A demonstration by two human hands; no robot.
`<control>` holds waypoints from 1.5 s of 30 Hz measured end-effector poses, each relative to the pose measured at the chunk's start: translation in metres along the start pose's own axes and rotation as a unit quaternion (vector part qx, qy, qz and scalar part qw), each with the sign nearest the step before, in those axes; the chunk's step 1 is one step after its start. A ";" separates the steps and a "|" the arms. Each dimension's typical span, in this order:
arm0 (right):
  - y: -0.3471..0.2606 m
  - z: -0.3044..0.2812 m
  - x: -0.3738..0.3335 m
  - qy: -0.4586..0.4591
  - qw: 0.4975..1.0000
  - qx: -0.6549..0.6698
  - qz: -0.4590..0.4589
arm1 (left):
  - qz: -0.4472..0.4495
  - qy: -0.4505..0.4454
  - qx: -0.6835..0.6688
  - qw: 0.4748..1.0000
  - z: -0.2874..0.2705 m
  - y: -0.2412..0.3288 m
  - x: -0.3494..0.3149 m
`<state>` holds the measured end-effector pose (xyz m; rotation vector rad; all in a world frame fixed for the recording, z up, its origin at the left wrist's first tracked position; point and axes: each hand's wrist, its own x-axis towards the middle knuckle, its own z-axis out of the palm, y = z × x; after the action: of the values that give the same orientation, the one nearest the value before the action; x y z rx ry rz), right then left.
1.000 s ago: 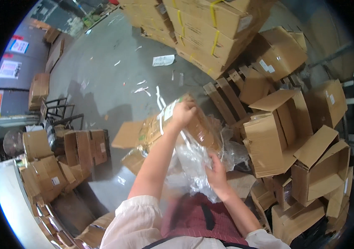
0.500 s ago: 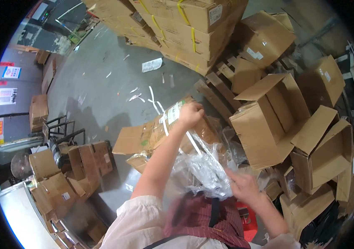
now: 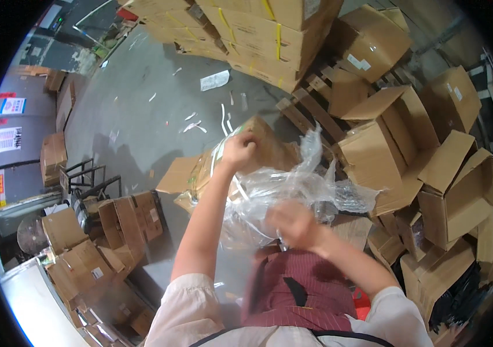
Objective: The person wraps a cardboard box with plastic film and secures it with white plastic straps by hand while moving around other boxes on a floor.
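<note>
A brown cardboard box [image 3: 267, 141] with an opened flap [image 3: 178, 174] lies in front of me. Clear plastic wrap [image 3: 316, 188] is bunched over its near side and spreads to the right. White strapping [image 3: 238, 188] runs across the box, its loose ends sticking up at the far side. My left hand [image 3: 239, 149] is closed in a fist against the box's top; what it grips is hidden. Over the near part of the wrap is my right hand [image 3: 294, 222], its fingers smeared by motion. A maroon apron [image 3: 310, 283] covers my lap.
Strapped cartons [image 3: 258, 40] are stacked at the far side. Opened boxes [image 3: 374, 150] pile up on the right, by a wooden pallet [image 3: 316, 110]. More boxes [image 3: 78, 266] and a metal cart frame [image 3: 90, 173] stand left. Paper scraps litter the grey floor [image 3: 142, 115].
My right hand has moved left and up, across the wrap. The wrap has spread out to the right and risen. My left hand has shifted slightly left and away from me.
</note>
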<state>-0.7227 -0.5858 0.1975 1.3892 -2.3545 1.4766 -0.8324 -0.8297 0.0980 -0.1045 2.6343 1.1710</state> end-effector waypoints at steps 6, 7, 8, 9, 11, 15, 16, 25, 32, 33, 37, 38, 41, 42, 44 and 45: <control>0.035 0.077 -0.058 -0.188 0.967 -0.062 0.161 | -0.058 0.112 0.194 0.973 0.016 0.014 0.010; 0.040 0.081 -0.058 -0.184 0.926 -0.077 0.320 | -0.060 0.179 0.246 0.951 0.020 0.017 0.006; 0.045 0.088 -0.058 -0.186 0.926 -0.076 0.320 | -0.097 0.140 0.218 0.961 0.021 0.019 0.003; 0.049 0.095 -0.058 -0.172 0.934 -0.140 0.280 | -0.097 0.139 0.217 0.961 0.022 0.021 0.002; 0.046 0.115 -0.053 -0.156 0.939 -0.198 0.235 | -0.230 0.134 0.136 0.954 0.019 0.018 0.001; 0.034 0.146 -0.060 -0.089 0.917 -0.161 0.354 | -0.258 0.123 0.102 0.953 0.022 0.022 0.003; 0.030 0.145 -0.060 -0.086 0.927 -0.145 0.334 | -0.247 0.095 0.120 0.957 0.019 0.030 -0.001; 0.083 0.059 -0.061 -0.302 0.883 0.130 0.336 | -0.065 -0.020 0.101 0.993 -0.003 -0.014 0.010; 0.074 -0.020 -0.131 -0.184 0.965 -0.043 0.183 | -0.001 -0.013 0.005 1.000 0.023 -0.010 0.027; 0.067 -0.035 -0.140 -0.196 0.954 -0.061 0.221 | -0.001 -0.013 0.003 1.000 0.028 -0.004 0.033; 0.055 -0.064 -0.154 -0.170 0.939 -0.090 0.285 | 0.028 -0.021 0.018 0.999 0.045 0.013 0.050; 0.057 -0.069 -0.153 -0.167 0.938 -0.096 0.288 | 0.009 -0.042 0.041 0.998 0.044 0.020 0.054; 0.075 -0.073 -0.145 -0.192 0.918 -0.108 0.329 | -0.024 -0.069 0.071 0.995 0.040 0.035 0.060; 0.083 -0.069 -0.146 -0.172 0.915 -0.118 0.344 | -0.044 -0.075 0.077 0.993 0.041 0.040 0.061; 0.081 -0.058 -0.120 -0.144 0.910 -0.111 0.372 | -0.023 -0.035 0.105 0.994 0.033 0.029 0.054; 0.073 -0.045 -0.108 -0.145 0.912 -0.109 0.367 | -0.005 0.005 0.131 0.991 0.030 0.021 0.048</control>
<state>-0.7264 -0.4703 0.1220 0.7220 -3.3428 1.0739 -0.8757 -0.7920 0.0813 -0.0745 2.7649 0.8121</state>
